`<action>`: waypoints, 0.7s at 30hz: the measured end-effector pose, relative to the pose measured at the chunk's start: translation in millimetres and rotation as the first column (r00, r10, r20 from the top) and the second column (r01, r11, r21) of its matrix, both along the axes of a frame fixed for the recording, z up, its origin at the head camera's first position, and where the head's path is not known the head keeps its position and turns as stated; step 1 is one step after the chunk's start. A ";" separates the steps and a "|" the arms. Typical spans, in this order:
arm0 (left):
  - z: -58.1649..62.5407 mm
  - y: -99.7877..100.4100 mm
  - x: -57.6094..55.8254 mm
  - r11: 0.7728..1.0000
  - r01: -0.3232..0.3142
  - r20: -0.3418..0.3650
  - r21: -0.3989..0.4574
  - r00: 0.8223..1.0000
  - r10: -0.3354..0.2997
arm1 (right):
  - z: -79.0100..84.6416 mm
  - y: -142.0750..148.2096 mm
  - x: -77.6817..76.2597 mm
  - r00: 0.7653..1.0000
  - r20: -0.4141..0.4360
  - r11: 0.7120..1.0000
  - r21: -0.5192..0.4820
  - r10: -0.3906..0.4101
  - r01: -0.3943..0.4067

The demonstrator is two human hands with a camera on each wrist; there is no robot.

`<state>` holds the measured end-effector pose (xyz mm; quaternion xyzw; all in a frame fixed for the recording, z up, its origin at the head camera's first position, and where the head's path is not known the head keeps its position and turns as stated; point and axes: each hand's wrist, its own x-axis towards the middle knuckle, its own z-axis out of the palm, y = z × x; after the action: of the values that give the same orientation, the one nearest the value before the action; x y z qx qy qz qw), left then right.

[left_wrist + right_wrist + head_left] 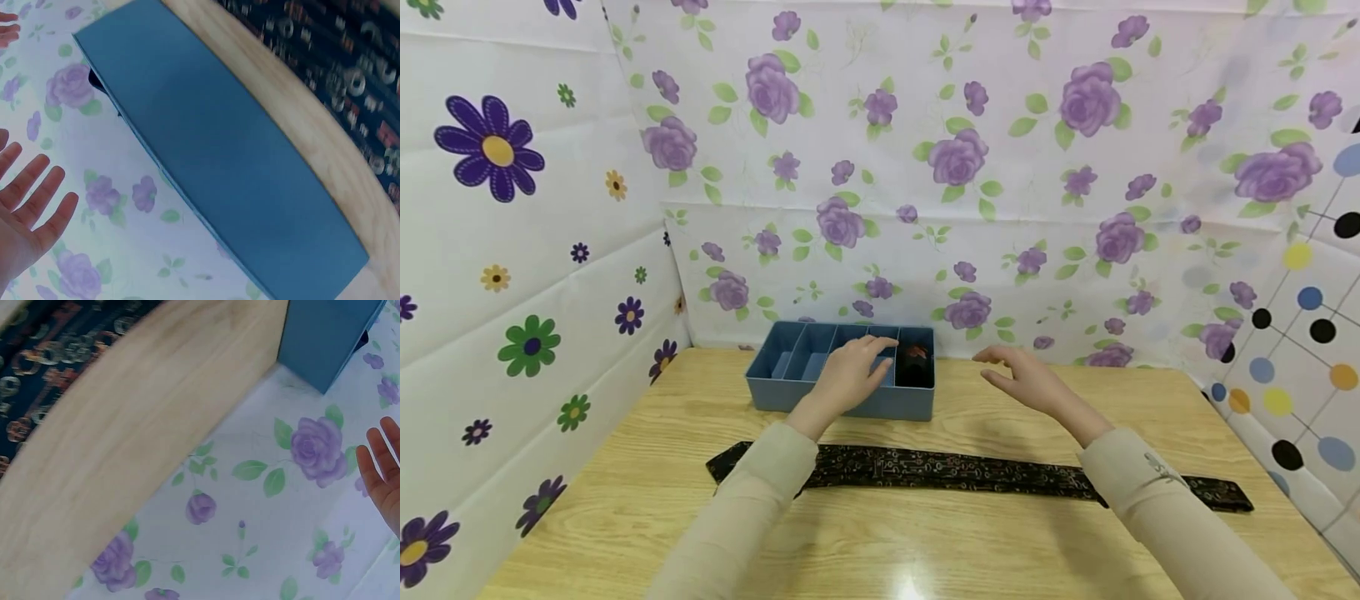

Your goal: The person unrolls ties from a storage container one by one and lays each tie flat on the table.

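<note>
A dark necktie [940, 468] with a small light and reddish pattern lies stretched across the table, its wider pointed end at the left. Behind it stands a blue-grey divided box [857, 404], whose side fills much of the left wrist view. The box's right compartment contains a dark item with a reddish patch [914, 367], possibly rolled cloth. My left hand [852, 373] hovers over the box, fingers extended and holding nothing. To the box's right, my right hand [1018, 377] is raised above the table with loosely bent, empty fingers. Both sleeves hide parts of the necktie.
The wooden table [1000, 550] ends at a floral cloth backdrop [880, 167] close behind the box. Patterned cloth also hangs along the left side [550, 250] and the right side [1300, 350].
</note>
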<state>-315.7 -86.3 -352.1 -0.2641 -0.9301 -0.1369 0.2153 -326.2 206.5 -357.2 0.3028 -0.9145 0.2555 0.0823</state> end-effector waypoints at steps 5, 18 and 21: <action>5.9 -2.4 -12.9 0.999 -0.047 0.008 -0.024 0.999 0.047 | 10.0 -16.5 -8.2 1.000 -0.031 0.999 0.051 -0.001 0.002; -4.5 -14.0 -30.5 0.987 -0.159 0.063 -0.027 0.985 0.161 | -0.4 -47.6 -32.2 0.992 -0.109 0.993 0.111 0.060 -0.048; -11.6 -16.3 -33.9 0.984 -0.173 0.061 -0.038 0.983 0.175 | -7.7 -51.0 -36.8 0.992 -0.111 0.993 0.109 0.065 -0.053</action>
<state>-349.6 -102.6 -363.8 -0.1806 -0.9582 -0.1108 0.1921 -363.1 155.5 -364.9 0.3477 -0.9112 0.1910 0.1110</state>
